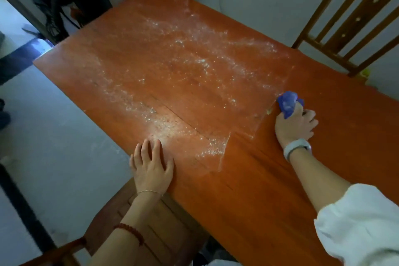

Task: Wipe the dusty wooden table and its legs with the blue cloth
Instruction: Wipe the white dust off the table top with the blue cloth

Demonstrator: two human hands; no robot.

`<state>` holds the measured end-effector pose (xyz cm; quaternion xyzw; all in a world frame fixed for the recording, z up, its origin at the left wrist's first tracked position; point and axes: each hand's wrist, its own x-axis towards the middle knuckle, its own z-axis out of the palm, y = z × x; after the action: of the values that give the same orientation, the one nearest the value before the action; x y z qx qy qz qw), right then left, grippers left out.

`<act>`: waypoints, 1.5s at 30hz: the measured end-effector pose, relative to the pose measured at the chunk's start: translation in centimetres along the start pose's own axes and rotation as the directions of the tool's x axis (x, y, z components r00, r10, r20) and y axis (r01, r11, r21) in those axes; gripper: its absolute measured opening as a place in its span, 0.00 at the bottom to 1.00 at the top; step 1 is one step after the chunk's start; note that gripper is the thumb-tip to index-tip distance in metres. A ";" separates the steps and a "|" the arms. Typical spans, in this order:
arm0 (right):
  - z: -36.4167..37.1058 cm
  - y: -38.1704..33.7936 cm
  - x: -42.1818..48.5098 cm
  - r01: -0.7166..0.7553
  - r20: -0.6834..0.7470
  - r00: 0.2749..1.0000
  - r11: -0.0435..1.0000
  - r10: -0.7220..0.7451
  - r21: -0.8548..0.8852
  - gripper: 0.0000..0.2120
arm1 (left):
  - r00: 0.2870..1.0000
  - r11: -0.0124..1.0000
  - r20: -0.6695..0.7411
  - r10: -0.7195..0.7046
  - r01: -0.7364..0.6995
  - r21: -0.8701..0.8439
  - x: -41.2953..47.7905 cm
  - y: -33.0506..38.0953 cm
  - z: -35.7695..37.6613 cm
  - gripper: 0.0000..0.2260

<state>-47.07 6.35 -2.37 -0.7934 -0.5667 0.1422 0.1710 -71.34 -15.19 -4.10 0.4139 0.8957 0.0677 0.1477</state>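
Observation:
An orange-brown wooden table (269,179) fills the view. White dust (172,67) covers its far and left part, while the near right part looks clean and glossy. My right hand (294,126) grips a bunched blue cloth (288,102) pressed on the tabletop at the edge of the dusty zone. My left hand (151,168) rests flat, fingers spread, on the table's near left edge, touching dust. The table legs are hidden beneath the top.
A wooden chair (133,218) stands under my left arm at the table's near side. Another slatted chair back (354,17) rises at the far right by the white wall. Dark bags (62,4) hang at the far left. Pale floor lies to the left.

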 end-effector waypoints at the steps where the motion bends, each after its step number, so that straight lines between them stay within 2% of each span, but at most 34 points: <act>1: 0.9 -0.9 -1.1 0.047 0.012 0.999 0.998 -0.047 -0.035 0.24 | 1.000 1.000 -0.012 -0.005 0.005 -0.001 0.0 0.0 0.1 0.29; 3: 2.8 -3.1 -5.1 0.262 0.121 0.959 0.965 -0.257 -0.026 0.25 | 1.000 1.000 -0.010 -0.011 0.011 -0.016 0.2 -0.2 0.2 0.29; 4: 3.6 -4.1 -7.7 0.389 0.209 0.896 0.920 -0.391 0.056 0.26 | 1.000 1.000 -0.004 -0.009 0.009 -0.029 0.2 -0.4 0.1 0.28; 5: 4.1 -4.9 -10.3 0.486 0.301 0.802 0.856 -0.517 0.177 0.25 | 1.000 0.999 0.000 -0.002 0.002 -0.040 0.1 -0.7 0.0 0.28; 6: 4.1 -5.4 -12.3 0.513 0.362 0.718 0.803 -0.595 0.303 0.25 | 1.000 0.999 0.002 0.015 -0.015 -0.045 0.1 -1.1 -0.3 0.28; 7: 3.9 -5.8 -13.1 0.481 0.391 0.677 0.777 -0.624 0.406 0.25 | 0.999 0.998 0.001 0.040 -0.040 -0.040 0.2 -1.5 -0.6 0.29; 8: 3.3 -6.1 -12.8 0.433 0.375 0.692 0.770 -0.617 0.468 0.24 | 0.998 0.997 0.001 0.069 -0.069 -0.027 0.2 -1.8 -0.8 0.29; 9: 2.8 -6.1 -11.5 0.410 0.334 0.738 0.782 -0.587 0.469 0.22 | 0.995 0.995 0.000 0.097 -0.097 -0.018 0.4 -2.2 -1.0 0.29; 12: 1.7 -3.9 -5.8 0.401 0.183 0.871 0.876 -0.455 0.268 0.19 | 0.984 0.983 -0.033 0.172 -0.174 -0.065 1.3 -3.2 -1.9 0.25; 14: 1.2 -2.4 -3.8 0.249 0.107 0.958 0.957 -0.266 0.146 0.21 | 0.975 0.974 -0.096 0.200 -0.208 -0.088 2.1 -4.0 -2.6 0.22; 16: 1.9 -2.5 -5.7 0.097 0.076 0.992 0.995 -0.097 0.005 0.23 | 0.974 0.978 -0.119 0.195 -0.203 -0.059 3.0 -5.2 -3.3 0.20; 17: 2.6 -3.1 -7.8 0.115 0.063 0.992 0.992 -0.112 -0.054 0.24 | 0.978 0.983 -0.109 0.176 -0.181 -0.039 3.5 -5.8 -3.6 0.19; 18: 3.2 -4.3 -10.4 0.196 0.066 0.979 0.978 -0.191 -0.073 0.25 | 0.985 0.988 -0.082 0.152 -0.155 -0.021 4.1 -6.6 -3.8 0.19; 19: 4.0 -5.5 -13.3 0.327 0.095 0.942 0.944 -0.321 -0.049 0.25 | 0.990 0.992 -0.054 0.128 -0.129 -0.004 4.7 -7.4 -4.0 0.18; 20: 4.8 -6.6 -16.3 0.469 0.142 0.874 0.883 -0.464 -0.003 0.25 | 0.993 0.993 -0.026 0.117 -0.117 0.014 5.3 -8.4 -4.0 0.18; 22: 5.6 -8.4 -22.0 0.679 0.290 0.666 0.719 -0.687 0.147 0.26 | 0.987 0.987 -0.005 0.159 -0.159 0.035 6.2 -10.1 -4.3 0.18; 23: 5.5 -8.9 -23.7 0.677 0.369 0.589 0.689 -0.719 0.260 0.26 | 0.982 0.981 -0.004 0.191 -0.190 0.036 6.6 -10.9 -4.5 0.19; 24: 4.8 -9.3 -24.0 0.608 0.427 0.562 0.703 -0.709 0.368 0.25 | 0.977 0.976 0.002 0.213 -0.213 0.040 6.8 -11.4 -4.7 0.19; 25: 3.9 -9.6 -23.3 0.530 0.441 0.582 0.730 -0.683 0.431 0.22 | 0.976 0.976 0.019 0.216 -0.216 0.039 6.9 -11.6 -4.8 0.19; 27: 2.8 -9.4 -20.5 0.470 0.386 0.681 0.776 -0.622 0.422 0.15 | 0.973 0.973 0.023 0.230 -0.230 0.016 6.9 -11.7 -4.8 0.19; 28: 2.7 -8.9 -18.5 0.444 0.349 0.749 0.818 -0.563 0.366 0.14 | 0.972 0.972 0.016 0.236 -0.236 -0.009 6.8 -11.7 -4.7 0.20; 30: 2.9 -8.3 -15.8 0.329 0.271 0.887 0.923 -0.374 0.198 0.19 | 0.972 0.971 -0.001 0.235 -0.234 -0.049 6.8 -11.7 -4.5 0.20; 31: 3.0 -8.6 -16.4 0.294 0.258 0.914 0.949 -0.314 0.114 0.21 | 0.973 0.971 0.001 0.231 -0.231 -0.062 6.8 -11.7 -4.5 0.20; 32: 3.8 -8.7 -17.7 0.343 0.232 0.910 0.938 -0.343 0.042 0.22 | 0.974 0.972 0.010 0.226 -0.225 -0.070 6.9 -11.7 -4.5 0.20; 33: 4.6 -9.0 -20.0 0.469 0.232 0.856 0.883 -0.462 0.028 0.23 | 0.975 0.972 0.018 0.223 -0.222 -0.072 6.9 -11.8 -4.5 0.20; 34: 5.3 -9.5 -22.6 0.611 0.281 0.747 0.789 -0.602 0.064 0.24 | 0.973 0.971 0.017 0.231 -0.230 -0.068 7.0 -12.0 -4.7 0.20; 35: 5.7 -9.9 -25.1 0.693 0.374 0.614 0.702 -0.695 0.168 0.25 | 0.970 0.969 0.014 0.241 -0.240 -0.065 7.1 -12.1 -4.8 0.21; 36: 5.7 -10.3 -27.1 0.678 0.482 0.497 0.670 -0.721 0.304 0.25 | 0.967 0.965 0.008 0.254 -0.254 -0.059 7.2 -12.3 -5.0 0.20; 37: 5.4 -10.6 -27.9 0.594 0.556 0.433 0.689 -0.709 0.415 0.24 | 0.967 0.966 0.014 0.255 -0.254 -0.053 7.3 -12.5 -5.1 0.18; 38: 5.0 -10.8 -27.6 0.473 0.562 0.450 0.719 -0.694 0.509 0.21 | 0.967 0.967 0.022 0.252 -0.251 -0.047 7.4 -12.5 -5.1 0.16; 40: 3.9 -10.6 -24.7 0.276 0.496 0.614 0.756 -0.614 0.593 0.12 | 0.973 0.972 0.013 0.231 -0.230 -0.053 7.7 -12.3 -5.2 0.15; 43: 1.6 -9.7 -18.1 0.151 0.354 0.838 0.799 -0.416 0.583 0.17 | 0.985 0.982 -0.060 0.159 -0.165 -0.095 8.2 -10.7 -5.5 0.11; 45: 0.7 -8.9 -14.0 0.117 0.260 0.921 0.842 -0.290 0.526 0.22 | 0.989 0.985 -0.091 0.120 -0.130 -0.111 8.9 -9.1 -5.8 0.10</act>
<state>-59.38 -4.16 1.27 -0.6208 -0.6125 0.3955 0.2881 -85.20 -14.31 -2.68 0.4570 0.8678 0.1461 0.1294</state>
